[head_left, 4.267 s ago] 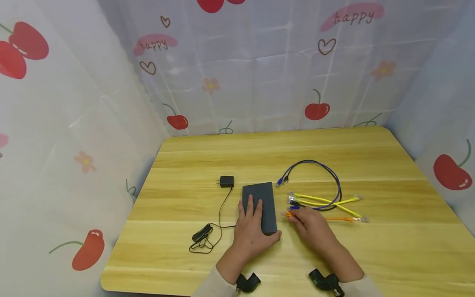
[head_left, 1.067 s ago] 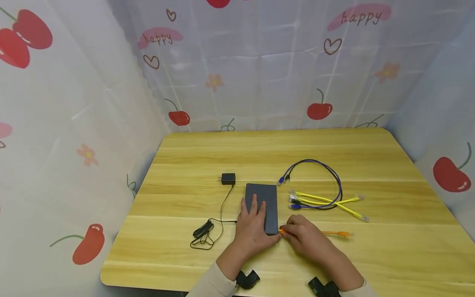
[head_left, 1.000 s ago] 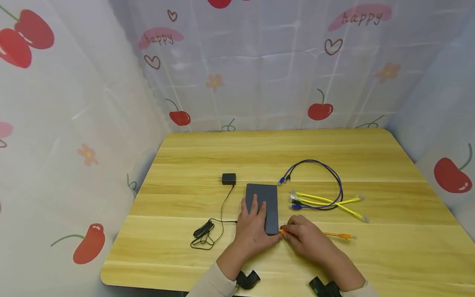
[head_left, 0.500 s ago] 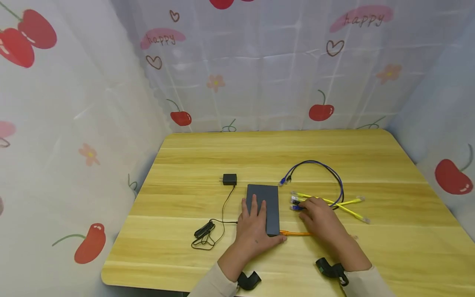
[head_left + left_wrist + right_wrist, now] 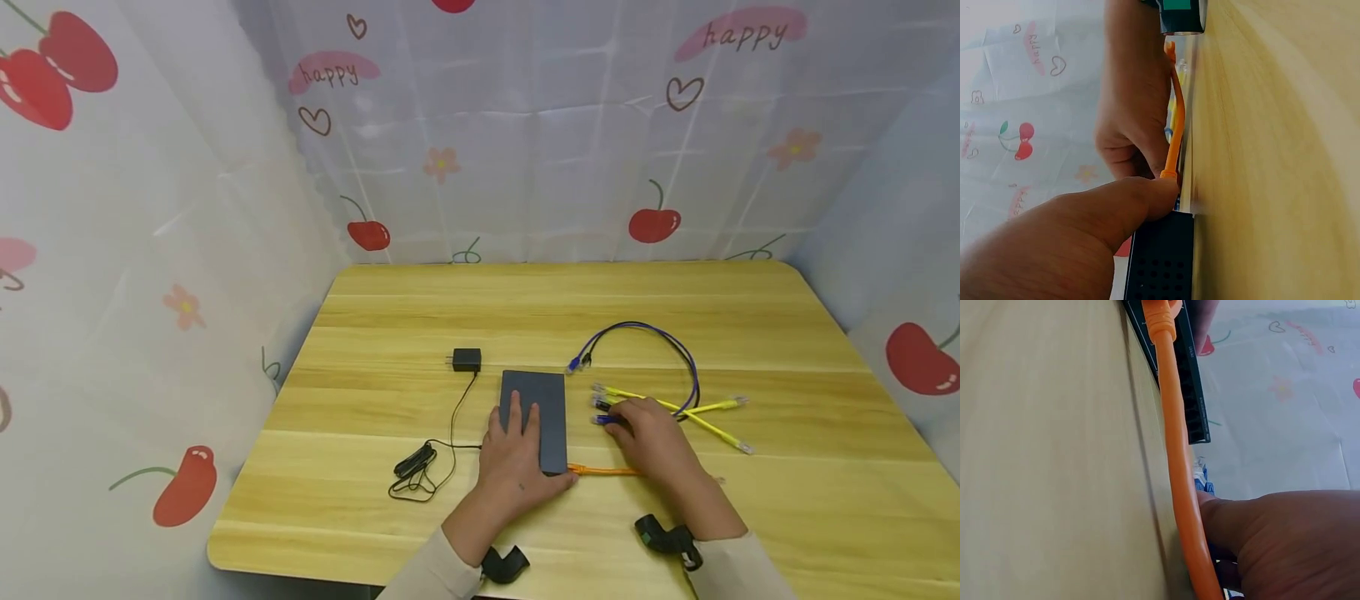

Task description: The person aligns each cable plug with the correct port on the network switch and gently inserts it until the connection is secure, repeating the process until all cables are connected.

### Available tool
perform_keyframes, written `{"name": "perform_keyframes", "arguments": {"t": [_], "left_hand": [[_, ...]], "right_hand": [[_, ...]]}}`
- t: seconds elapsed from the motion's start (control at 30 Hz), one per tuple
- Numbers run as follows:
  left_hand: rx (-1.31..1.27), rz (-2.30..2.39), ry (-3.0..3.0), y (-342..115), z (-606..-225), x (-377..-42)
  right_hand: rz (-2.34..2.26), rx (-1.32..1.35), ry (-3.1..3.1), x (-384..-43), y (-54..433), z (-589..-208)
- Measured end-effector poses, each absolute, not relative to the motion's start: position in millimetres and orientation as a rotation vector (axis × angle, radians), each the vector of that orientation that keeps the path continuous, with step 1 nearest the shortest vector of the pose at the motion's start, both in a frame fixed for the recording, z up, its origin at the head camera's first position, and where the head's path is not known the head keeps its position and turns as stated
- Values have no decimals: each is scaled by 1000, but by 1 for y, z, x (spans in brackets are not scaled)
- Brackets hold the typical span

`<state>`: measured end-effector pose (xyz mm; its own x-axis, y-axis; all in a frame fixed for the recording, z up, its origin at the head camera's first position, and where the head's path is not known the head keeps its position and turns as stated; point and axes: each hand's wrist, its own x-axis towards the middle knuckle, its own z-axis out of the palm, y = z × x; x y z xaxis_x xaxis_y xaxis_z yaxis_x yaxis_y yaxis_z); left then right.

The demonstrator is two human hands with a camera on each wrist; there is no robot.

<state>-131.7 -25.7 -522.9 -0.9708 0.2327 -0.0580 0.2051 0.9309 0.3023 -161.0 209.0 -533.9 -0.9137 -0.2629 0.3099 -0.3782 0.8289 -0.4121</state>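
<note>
Fingers spread, left hand (image 5: pixel 513 465) rests on a dark network switch (image 5: pixel 553 417), vents visible only at left wrist; right hand (image 5: pixel 654 437) pinches a blue cable (image 5: pixel 604 420).

Box (image 5: pixel 552 410) — matt | orange cable (image 5: pixel 1175 428) — smooth, glossy plastic | tabletop (image 5: pixel 360 400): smooth wood grain | sheeting (image 5: pixel 525 158): creased, faintly shiny

A wood-grained table (image 5: pixel 397 312) is bordered at the back and both sides by pale curtains (image 5: pixel 517 150), on which red cherries (image 5: pixel 655 226), orange flowers (image 5: pixel 441 165), brown hearts (image 5: pixel 685 94) and the word "happy" (image 5: pixel 746 35) are printed.
</note>
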Motion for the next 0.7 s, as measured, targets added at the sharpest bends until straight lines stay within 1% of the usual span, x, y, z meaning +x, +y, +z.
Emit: {"name": "perform_keyframes", "arguments": {"t": [0.13,0.4,0.7], "left_hand": [[342,487,3005,-26,-522,-131],[359,535,3039,-26,-523,-132],[335,681,3026,-27,-523,-132]], "right_hand": [[679,517,-2756,-161,210,-536],[713,478,-2839,-160,209,-535],[719,572,-2747,-157,209,-532]]}}
